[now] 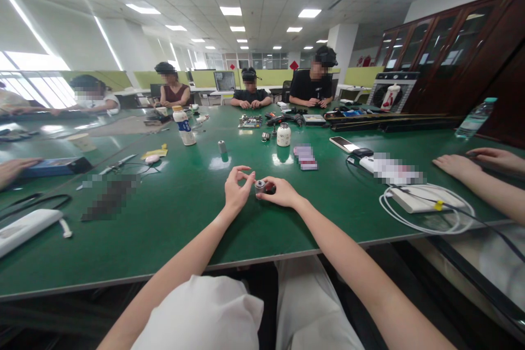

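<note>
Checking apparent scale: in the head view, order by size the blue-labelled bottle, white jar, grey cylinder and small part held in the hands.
1. blue-labelled bottle
2. white jar
3. grey cylinder and small part: they look alike, and the part is nearer the camera and half hidden by fingers, so unranked.

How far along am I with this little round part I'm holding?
Done: nothing clearly finished shows. In hand: the right hand holds the small round part at the green table, the left hand pinched right beside its top; whether it touches is unclear. Left: the part is not yet set down.
</note>
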### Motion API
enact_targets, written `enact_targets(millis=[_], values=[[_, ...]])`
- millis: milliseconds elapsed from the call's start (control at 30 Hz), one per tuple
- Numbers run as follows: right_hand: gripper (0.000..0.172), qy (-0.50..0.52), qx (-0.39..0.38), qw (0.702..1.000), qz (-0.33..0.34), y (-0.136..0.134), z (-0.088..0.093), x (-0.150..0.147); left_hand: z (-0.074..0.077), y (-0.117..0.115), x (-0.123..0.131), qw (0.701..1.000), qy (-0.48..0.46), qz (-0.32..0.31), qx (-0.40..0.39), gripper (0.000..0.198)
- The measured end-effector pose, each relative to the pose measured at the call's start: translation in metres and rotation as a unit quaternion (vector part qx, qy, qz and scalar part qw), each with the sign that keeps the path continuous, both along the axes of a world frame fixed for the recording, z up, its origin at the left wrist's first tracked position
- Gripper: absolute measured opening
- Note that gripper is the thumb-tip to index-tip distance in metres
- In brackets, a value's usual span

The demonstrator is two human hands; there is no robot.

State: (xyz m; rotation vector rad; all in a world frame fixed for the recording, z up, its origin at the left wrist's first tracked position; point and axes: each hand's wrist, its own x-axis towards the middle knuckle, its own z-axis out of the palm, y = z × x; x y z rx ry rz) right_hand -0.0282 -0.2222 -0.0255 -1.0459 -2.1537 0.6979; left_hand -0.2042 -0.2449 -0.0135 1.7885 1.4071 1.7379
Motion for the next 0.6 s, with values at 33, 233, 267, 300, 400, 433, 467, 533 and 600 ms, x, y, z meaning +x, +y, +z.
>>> enact_targets(millis=[33,233,267,300,400,433,467,533,600], values=[[0.04,0.0,0.001,1.0,-0.001,0.0002,-0.0002,-0.0001,-0.0008,0.0003,-0.0004,1.0,0.006,-0.004,0.001,0.023],[0.044,0.015,-0.001,1.0,0.005,0.0026,-0.0032,-0.0006,-0.0051,0.0,-0.0006,0.995,0.066,-0.075,-0.01,0.035],[0.045,0.017,0.0,1.0,0.007,0.0029,-0.0035,-0.0006,-0.0053,0.0,-0.0005,0.994,0.069,-0.08,-0.011,0.036],[0.044,0.017,0.001,1.0,0.008,0.0031,-0.0037,-0.0005,-0.0054,0.0003,-0.0003,0.994,0.068,-0.081,-0.012,0.036],[0.044,0.012,0.003,1.0,0.008,0.0029,-0.0034,-0.0001,-0.0046,0.0012,0.0005,0.995,0.05,-0.08,-0.013,0.034],[0.044,0.011,0.003,1.0,0.007,0.0027,-0.0031,0.0,-0.0041,0.0015,0.0008,0.996,0.043,-0.081,-0.015,0.034],[0.044,0.01,0.002,1.0,0.007,0.0024,-0.0028,0.0001,-0.0034,0.0017,0.0011,0.996,0.035,-0.084,-0.017,0.033],[0.043,0.011,0.001,1.0,0.008,0.0019,-0.0025,0.0003,-0.0019,0.0016,0.0018,0.996,0.023,-0.088,-0.021,0.032],[0.042,0.012,0.0,1.0,0.01,0.0018,-0.0025,0.0002,-0.0006,0.0013,0.0023,0.996,0.017,-0.086,-0.022,0.03]])
